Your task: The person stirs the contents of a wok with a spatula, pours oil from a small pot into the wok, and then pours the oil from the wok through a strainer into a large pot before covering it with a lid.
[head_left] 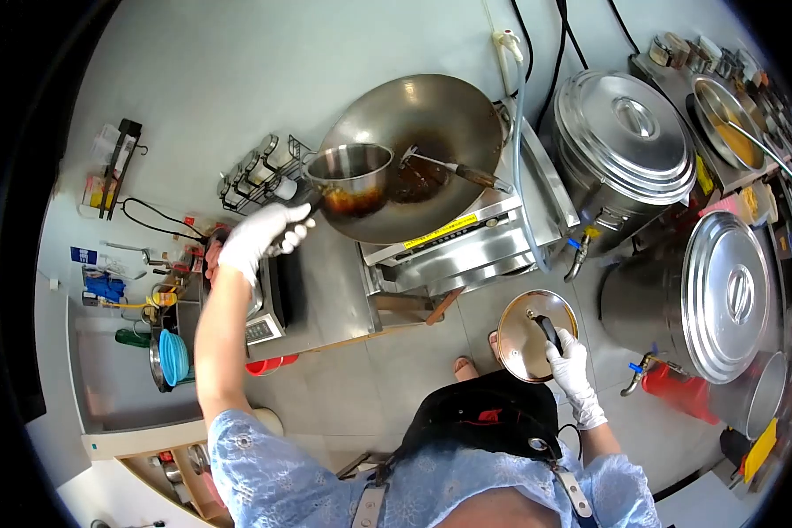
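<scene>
My left hand (268, 236), in a white glove, is closed around the dark handle of a steel saucepan (354, 172). That saucepan is over the left side of a large wok (414, 97), its outside reflecting brown. Dark brown sauce (418, 180) covers part of the wok's bottom. Inside the wok lies a utensil with a metal head and a brown handle (475, 175), untouched by either hand. Low on the right, my gloved right hand (572, 365) grips the black knob of a round glass lid (524, 339), held above the floor.
The wok rests on a steel cooker (453, 229) with a hose (521, 158) beside it. Two big lidded pots with taps, a rear pot (625, 123) and a front pot (669, 299), stand right. A spice rack (260, 172) and a counter (334, 290) are left.
</scene>
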Tool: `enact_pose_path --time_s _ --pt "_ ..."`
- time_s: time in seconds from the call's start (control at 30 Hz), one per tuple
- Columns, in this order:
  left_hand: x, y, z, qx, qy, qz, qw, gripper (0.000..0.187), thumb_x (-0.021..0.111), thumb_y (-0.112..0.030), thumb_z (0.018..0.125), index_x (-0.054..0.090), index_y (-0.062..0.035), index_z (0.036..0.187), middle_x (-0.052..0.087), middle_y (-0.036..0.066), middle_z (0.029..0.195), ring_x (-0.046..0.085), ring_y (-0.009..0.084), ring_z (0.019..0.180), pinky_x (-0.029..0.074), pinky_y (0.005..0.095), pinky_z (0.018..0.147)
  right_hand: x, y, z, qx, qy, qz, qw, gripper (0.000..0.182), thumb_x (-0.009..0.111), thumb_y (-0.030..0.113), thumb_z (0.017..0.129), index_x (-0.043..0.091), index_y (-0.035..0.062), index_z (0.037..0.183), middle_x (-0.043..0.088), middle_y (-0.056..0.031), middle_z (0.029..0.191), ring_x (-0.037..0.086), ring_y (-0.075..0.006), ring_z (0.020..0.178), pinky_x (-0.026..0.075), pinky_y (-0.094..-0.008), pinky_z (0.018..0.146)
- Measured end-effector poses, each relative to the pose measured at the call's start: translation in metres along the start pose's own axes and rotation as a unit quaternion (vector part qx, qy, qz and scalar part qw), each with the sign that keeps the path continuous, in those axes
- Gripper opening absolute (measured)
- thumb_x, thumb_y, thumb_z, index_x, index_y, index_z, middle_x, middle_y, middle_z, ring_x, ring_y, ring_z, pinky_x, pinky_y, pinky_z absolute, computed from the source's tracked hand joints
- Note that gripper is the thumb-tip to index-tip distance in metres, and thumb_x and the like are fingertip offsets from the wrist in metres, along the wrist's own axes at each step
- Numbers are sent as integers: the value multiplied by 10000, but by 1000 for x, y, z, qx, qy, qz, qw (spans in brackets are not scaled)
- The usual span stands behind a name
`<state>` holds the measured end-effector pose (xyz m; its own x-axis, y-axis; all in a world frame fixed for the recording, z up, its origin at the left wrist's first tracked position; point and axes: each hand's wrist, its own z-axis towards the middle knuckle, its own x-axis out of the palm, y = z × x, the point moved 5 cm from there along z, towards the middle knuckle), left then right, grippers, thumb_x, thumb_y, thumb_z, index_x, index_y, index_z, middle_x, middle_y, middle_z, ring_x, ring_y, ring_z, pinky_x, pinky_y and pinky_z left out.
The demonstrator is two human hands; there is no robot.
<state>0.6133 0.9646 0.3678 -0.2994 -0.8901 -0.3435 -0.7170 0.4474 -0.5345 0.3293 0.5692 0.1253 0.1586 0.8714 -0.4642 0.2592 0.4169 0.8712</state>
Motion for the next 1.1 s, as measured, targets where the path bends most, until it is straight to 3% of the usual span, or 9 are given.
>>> enact_pose_path --time_s 0.1,0.2,0.27,0.33,0.4,0.57,0.7,0.87,1.1 --pt "16 52 0 14 168 -333 928 290 514 -257 932 483 20 1011 382 -47 622 302 -7 418 226 128 322 -1 -5 7 9 10 -4 1000 250 621 123 762 601 32 994 616 -157 799 615 -307 721 485 -361 658" --pt "56 102 -5 0 296 -604 740 285 502 -267 936 470 12 981 311 -69 601 249 -10 384 202 146 281 8 -10 19 3 34 -24 999 252 626 114 766 604 27 1001 619 -154 791 618 -282 694 484 -344 634" --pt "78 126 -16 26 323 -645 692 291 480 -294 946 472 -7 987 286 -75 565 221 1 351 193 160 265 9 2 28 -24 31 8 999 248 625 105 770 603 22 1003 618 -159 765 616 -279 663 484 -336 608" --pt "88 161 -21 86 305 -626 712 307 457 -330 952 479 -26 992 293 -72 558 226 8 337 189 170 259 5 34 36 -11 57 40 998 241 602 85 796 588 -17 1015 573 -85 660 555 -136 573 459 -281 552" --pt "101 195 -32 105 340 -660 662 343 416 -352 964 465 -15 1008 321 -50 563 245 22 316 221 200 254 1 74 42 -51 64 55 995 231 584 83 813 583 -29 1015 551 -54 657 515 -81 580 444 -259 542" --pt "84 288 -93 195 37 -405 892 120 582 -132 865 502 -41 863 454 -9 527 361 66 333 291 209 333 5 154 36 -49 65 151 985 218 505 31 860 585 -13 1058 549 29 773 485 -48 680 418 -211 618" --pt "59 384 -140 183 -74 -324 925 133 626 -30 820 494 -41 822 469 -7 541 403 62 366 324 214 360 46 247 4 -118 149 101 977 266 489 14 854 577 -20 1102 542 22 785 445 -47 673 384 -194 636" --pt "47 509 -173 97 -116 -337 929 164 632 -79 824 495 -31 898 490 -7 575 416 56 398 330 216 373 198 337 -95 -297 257 -48 918 264 544 101 834 586 16 1081 560 -21 682 522 -96 635 436 -233 608" --pt "49 648 -156 47 -173 -341 923 237 654 -161 805 507 -32 938 503 2 595 433 68 411 351 227 382 444 295 -208 -452 275 -149 835 262 616 193 777 608 17 971 609 -180 733 614 -312 655 502 -382 622"
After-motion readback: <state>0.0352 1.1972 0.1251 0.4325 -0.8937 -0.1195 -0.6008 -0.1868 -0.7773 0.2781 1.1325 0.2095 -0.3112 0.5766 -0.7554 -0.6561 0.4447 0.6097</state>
